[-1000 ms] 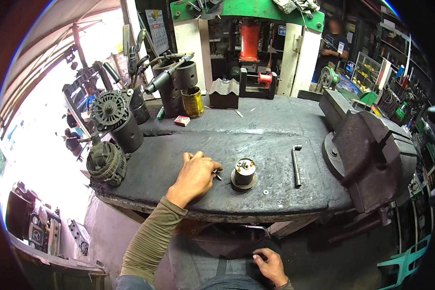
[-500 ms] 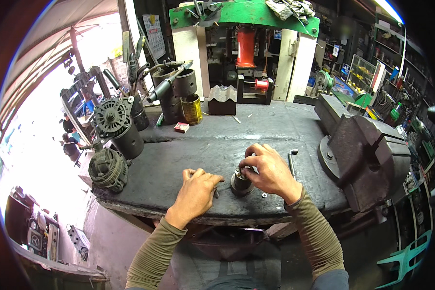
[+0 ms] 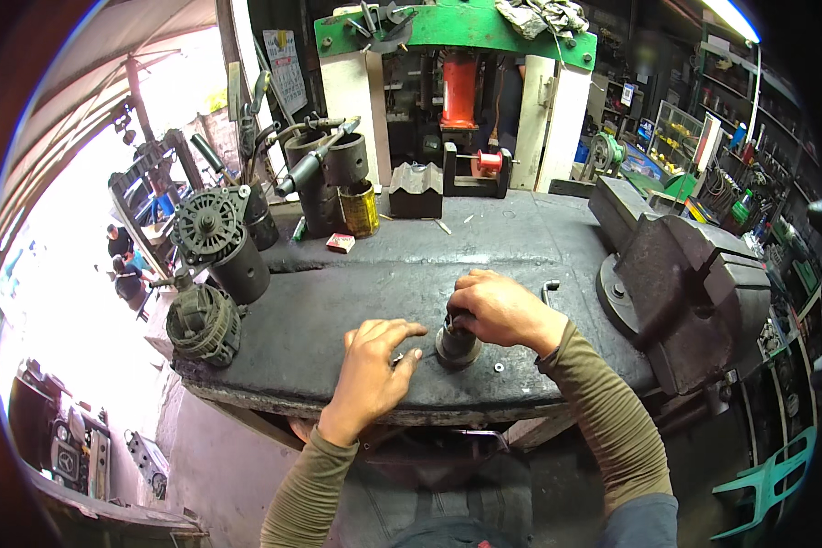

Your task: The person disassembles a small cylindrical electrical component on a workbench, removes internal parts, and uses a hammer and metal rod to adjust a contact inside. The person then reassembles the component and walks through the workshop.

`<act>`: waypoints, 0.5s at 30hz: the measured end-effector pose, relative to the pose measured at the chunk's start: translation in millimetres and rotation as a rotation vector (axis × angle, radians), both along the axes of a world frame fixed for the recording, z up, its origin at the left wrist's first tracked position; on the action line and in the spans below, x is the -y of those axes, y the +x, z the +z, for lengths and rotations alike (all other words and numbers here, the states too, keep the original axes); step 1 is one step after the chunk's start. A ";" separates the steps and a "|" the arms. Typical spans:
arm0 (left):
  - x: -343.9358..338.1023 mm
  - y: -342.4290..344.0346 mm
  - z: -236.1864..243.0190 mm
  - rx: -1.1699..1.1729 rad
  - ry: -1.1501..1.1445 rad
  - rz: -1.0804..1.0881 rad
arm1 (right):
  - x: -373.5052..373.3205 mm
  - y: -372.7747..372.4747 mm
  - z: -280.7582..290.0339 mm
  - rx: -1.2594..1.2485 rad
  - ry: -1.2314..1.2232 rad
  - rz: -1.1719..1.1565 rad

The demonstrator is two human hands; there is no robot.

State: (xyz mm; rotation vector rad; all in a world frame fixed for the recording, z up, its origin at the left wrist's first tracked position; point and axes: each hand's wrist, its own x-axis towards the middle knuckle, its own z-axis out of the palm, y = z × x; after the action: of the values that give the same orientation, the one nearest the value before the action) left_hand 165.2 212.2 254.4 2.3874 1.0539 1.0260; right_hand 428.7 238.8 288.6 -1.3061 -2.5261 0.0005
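My right hand (image 3: 498, 310) is closed at the top of an upright dark metal cylinder (image 3: 457, 350) on the workbench; its fingertips and whatever they pinch are hidden. My left hand (image 3: 374, 365) is just left of the cylinder, fingers bent and apart, with a small shiny piece (image 3: 397, 359) partly showing by the thumb. A small washer (image 3: 499, 367) lies right of the cylinder's base. Behind my right hand, an angled socket wrench (image 3: 551, 288) is mostly hidden.
A large bench vise (image 3: 680, 292) occupies the right. Alternators (image 3: 201, 324), tool-filled cylinders (image 3: 324, 210), a yellow can (image 3: 359, 210) and a small box (image 3: 341, 242) stand left. A grooved block (image 3: 416, 196) sits before the green press (image 3: 420, 27). People (image 3: 121, 256) are outside.
My right hand came up from below the bench onto the cylinder, then shifted slightly left. My left hand's index finger and thumb have spread apart.
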 end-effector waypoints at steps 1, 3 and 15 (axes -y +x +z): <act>2.7 -1.2 0.7 0.019 -0.003 0.016 | -1.1 0.1 1.1 0.018 -0.032 -0.009; 9.4 -4.1 -0.2 0.068 -0.054 -0.011 | -3.0 -0.5 3.8 0.031 -0.032 0.018; 98.9 -21.6 -48.2 0.564 -0.421 0.178 | -4.4 6.2 -10.7 -0.158 0.048 0.096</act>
State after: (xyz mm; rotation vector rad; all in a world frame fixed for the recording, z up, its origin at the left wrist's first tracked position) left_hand 143.6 113.4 206.2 1.5630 1.1316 1.2826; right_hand 434.9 243.2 277.9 -1.1199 -2.4362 0.0599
